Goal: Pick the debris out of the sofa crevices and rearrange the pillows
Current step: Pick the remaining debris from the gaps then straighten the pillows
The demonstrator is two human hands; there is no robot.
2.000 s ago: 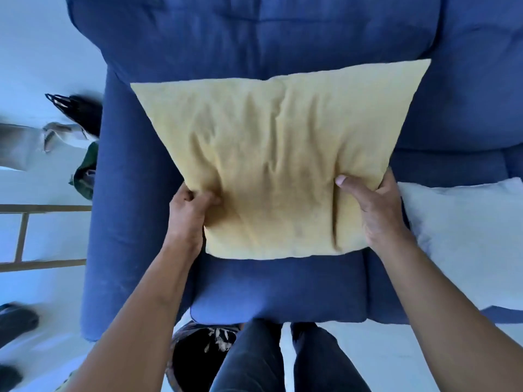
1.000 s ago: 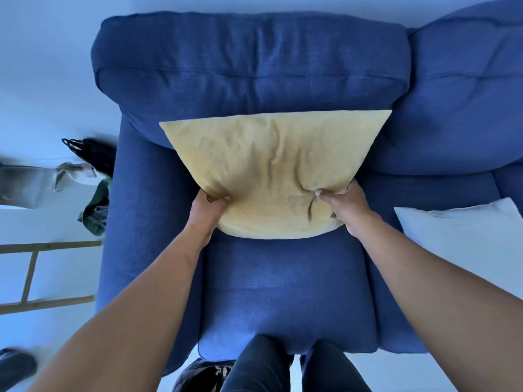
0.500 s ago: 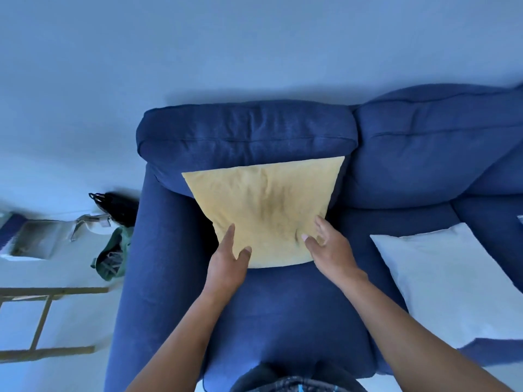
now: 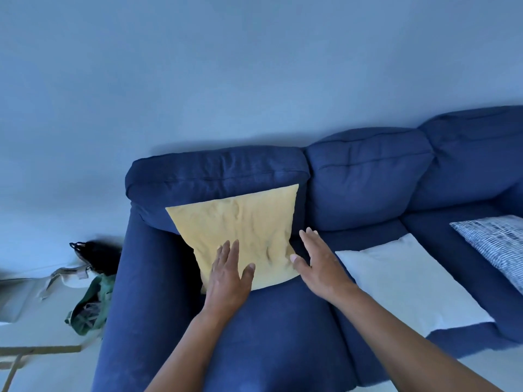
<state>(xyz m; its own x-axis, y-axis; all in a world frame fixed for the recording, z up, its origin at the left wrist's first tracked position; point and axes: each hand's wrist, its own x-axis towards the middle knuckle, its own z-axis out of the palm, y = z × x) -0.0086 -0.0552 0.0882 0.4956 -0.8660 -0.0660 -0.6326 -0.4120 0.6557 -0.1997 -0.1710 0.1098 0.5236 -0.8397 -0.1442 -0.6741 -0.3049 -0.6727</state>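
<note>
Head view, looking down and forward over a blue sofa that runs from the lower middle of the frame out toward three o'clock. A yellow pillow stands propped at the sofa's left end, leaning against the back cushion, its lower edge on the seat and its left corner tucked against the armrest at about nine o'clock from the pillow's middle. The left hand lies flat, fingers spread and extended, on the pillow's lower part at roughly six o'clock of its face; it grasps nothing, palm simply on the fabric. The right hand is likewise opened wide, fingers straight, at the pillow's lower right corner around four o'clock; its thumb tip sits at the pillow's edge, but whether it actually touches the fabric cannot be told, and it has hold of nothing. At three o'clock from the right hand a white pillow lies flat on the seat, just beside that hand. Farther toward three o'clock, at the frame's right edge, a blue-and-white patterned pillow lies partly cut off. On the floor at nine o'clock from the sofa sit a green bag, a dark bag and a pale strap. No debris can be made out on the cushions.
</note>
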